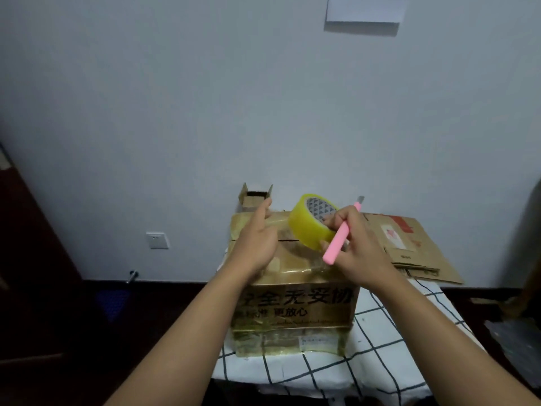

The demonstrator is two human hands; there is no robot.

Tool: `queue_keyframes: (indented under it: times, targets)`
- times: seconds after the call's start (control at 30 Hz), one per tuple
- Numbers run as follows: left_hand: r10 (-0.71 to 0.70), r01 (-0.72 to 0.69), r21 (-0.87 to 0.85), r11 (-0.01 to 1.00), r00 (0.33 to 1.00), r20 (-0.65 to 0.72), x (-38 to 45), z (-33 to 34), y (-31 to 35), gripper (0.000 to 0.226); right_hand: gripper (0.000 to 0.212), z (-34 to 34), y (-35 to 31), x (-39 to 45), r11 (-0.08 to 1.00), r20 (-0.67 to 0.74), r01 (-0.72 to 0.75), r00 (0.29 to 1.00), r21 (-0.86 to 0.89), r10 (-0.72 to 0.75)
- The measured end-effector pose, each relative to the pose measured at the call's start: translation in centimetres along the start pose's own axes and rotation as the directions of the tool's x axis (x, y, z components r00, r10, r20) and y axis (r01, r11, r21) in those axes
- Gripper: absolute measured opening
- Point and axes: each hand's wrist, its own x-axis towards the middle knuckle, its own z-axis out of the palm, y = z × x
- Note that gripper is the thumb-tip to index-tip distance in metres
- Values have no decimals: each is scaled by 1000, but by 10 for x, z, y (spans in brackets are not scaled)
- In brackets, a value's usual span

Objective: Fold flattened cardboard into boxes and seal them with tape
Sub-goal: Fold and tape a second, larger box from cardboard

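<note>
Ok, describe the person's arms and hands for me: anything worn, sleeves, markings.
Both forearms are bare from the bottom edge of the picture up to the wrists; no sleeves show. The left hand and the right hand wear no gloves. No watch, bracelet, ring or marking can be seen on either arm or hand.

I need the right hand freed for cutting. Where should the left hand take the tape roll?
Grip the tape roll across its yellow outer band, coming from the left: that side faces the left hand, while the right hand holds the pink knife against the other.
</note>
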Motion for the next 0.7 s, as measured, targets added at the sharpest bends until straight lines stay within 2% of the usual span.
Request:
queue_keyframes:
  times: [0.13,0.3,0.43,0.7]
  targets:
    - [-1,-5,-145,989,999,-38,3,-4,-6,57,40,10,14,1,998,34,41,999,-53,-40]
    - [-6,8,-257,966,1000,5,3,-7,-3,58,57,14,14,3,968,64,153,988,-199,-143]
    - [19,-8,-289,957,999,33,6,-5,-9,54,64,17,13,3,938,99,194,980,-287,-173]
    - [85,-116,-287,951,989,-120,2,-6,-7,37,59,18,19,5,933,112,220,974,-284,-195]
